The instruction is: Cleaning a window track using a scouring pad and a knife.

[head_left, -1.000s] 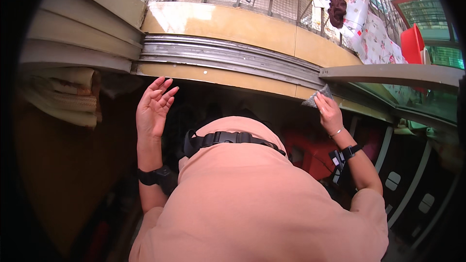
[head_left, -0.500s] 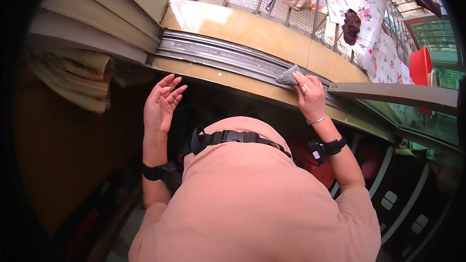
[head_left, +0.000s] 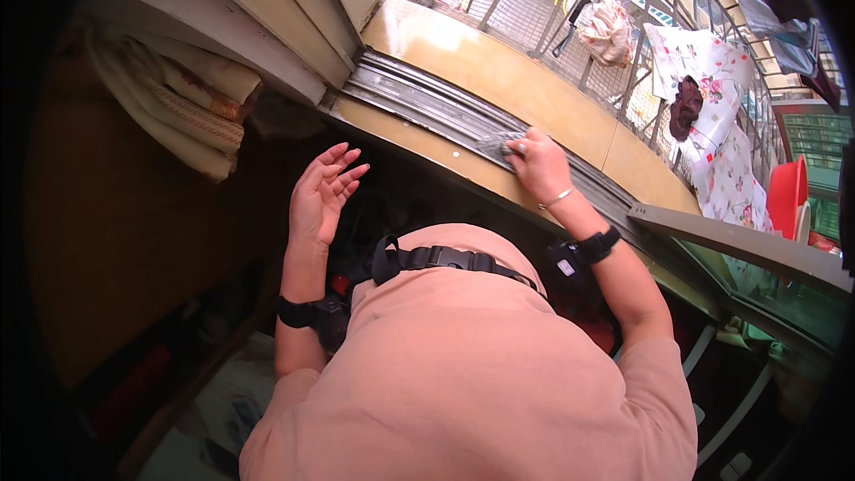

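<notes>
My right hand (head_left: 540, 166) is closed on a grey cloth (head_left: 499, 144), which it presses against the metal sliding-window track (head_left: 419, 105). The cloth is bunched under my fingers, and part of it shows to the left of them. A ring and a thin bracelet are on this hand. My left hand (head_left: 322, 191) hangs in the air on the near side of the sill, palm turned inward, fingers loosely curled and apart, with nothing in it. The track runs along a tan sill (head_left: 499, 62), slanting down toward the right.
A framed glass window pane (head_left: 739, 245) stands at the right end of the track. Beyond the sill, a metal grille holds a floral cloth (head_left: 712, 89), a dark red cloth (head_left: 686, 109) and a crumpled bag (head_left: 607, 31). A red plastic container (head_left: 787, 196) stands at right; a curtain (head_left: 178, 111) hangs left.
My right hand has moved left along the track with the grey cloth. The view has turned, so the sill slants more steeply. My left hand stays raised and empty.
</notes>
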A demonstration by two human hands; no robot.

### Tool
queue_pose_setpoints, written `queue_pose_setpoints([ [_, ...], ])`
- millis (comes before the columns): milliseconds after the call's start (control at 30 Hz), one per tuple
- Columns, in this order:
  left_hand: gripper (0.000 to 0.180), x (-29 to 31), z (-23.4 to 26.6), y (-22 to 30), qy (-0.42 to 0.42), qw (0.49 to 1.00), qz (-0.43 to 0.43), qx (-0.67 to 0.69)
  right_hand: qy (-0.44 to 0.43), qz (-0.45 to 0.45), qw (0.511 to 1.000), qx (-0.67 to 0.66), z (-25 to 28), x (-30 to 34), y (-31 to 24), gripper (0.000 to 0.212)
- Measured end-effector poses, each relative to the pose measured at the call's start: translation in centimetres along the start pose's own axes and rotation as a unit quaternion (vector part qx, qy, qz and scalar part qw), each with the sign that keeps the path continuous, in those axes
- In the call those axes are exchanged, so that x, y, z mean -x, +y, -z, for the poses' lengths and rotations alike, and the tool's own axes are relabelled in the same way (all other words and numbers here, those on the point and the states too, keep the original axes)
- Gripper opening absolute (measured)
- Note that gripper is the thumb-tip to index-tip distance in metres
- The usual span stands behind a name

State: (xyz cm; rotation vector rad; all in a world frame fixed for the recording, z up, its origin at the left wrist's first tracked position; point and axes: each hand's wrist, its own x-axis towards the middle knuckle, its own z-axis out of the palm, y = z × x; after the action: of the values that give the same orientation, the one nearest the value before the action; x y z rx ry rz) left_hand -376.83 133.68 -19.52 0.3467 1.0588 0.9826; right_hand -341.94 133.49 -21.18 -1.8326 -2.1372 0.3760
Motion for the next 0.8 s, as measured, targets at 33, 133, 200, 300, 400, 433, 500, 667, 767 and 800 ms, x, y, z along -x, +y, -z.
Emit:
queue_pose_setpoints([
  [33, 0.038, -0.1, 0.3, 0.1, 0.002, 1.0, -0.002, 0.001, 0.002, 0.013, 1.0, 0.004, -0.9, -1.3, -0.9, 0.014],
  [133, 0.038, -0.2, 1.3, 0.5, 0.011, 1.0, -0.005, 0.002, 0.007, 0.044, 0.999, -0.012, -3.1, -5.4, -4.6, 0.011],
  [200, 0.038, -0.4, 1.8, 0.8, 0.022, 1.0, -0.003, 0.01, -0.002, 0.057, 0.998, -0.009, -4.6, -7.9, -6.5, 0.01],
  [300, 0.038, -0.8, 2.6, 1.4, 0.026, 0.999, -0.005, 0.018, -0.025, 0.065, 0.998, -0.009, -7.5, -11.6, -8.4, 0.011],
  [400, 0.038, -1.2, 3.3, 1.6, 0.029, 0.999, -0.005, 0.027, -0.024, 0.074, 0.997, -0.017, -9.6, -15.0, -11.0, 0.01],
  [433, 0.038, -1.4, 3.6, 1.6, 0.027, 0.999, -0.003, 0.03, -0.025, 0.075, 0.997, -0.017, -10.1, -16.0, -11.9, 0.01],
  [500, 0.038, -1.8, 4.0, 1.6, 0.029, 0.999, -0.001, 0.03, -0.026, 0.049, 0.998, -0.022, -11.0, -17.5, -13.4, 0.011],
  [667, 0.037, -3.1, 5.1, 2.2, 0.021, 0.999, -0.002, 0.046, -0.037, -0.013, 0.999, -0.026, -12.8, -20.3, -13.6, 0.011],
  [767, 0.038, -3.2, 5.2, 2.8, 0.023, 0.999, -0.007, 0.043, -0.013, -0.162, 0.95, -0.268, -10.9, -20.4, -11.1, 0.028],
  [800, 0.038, -3.3, 5.2, 3.1, 0.024, 0.999, -0.01, 0.037, 0.038, -0.148, 0.962, -0.226, -9.6, -20.2, -11.2, 0.027],
])
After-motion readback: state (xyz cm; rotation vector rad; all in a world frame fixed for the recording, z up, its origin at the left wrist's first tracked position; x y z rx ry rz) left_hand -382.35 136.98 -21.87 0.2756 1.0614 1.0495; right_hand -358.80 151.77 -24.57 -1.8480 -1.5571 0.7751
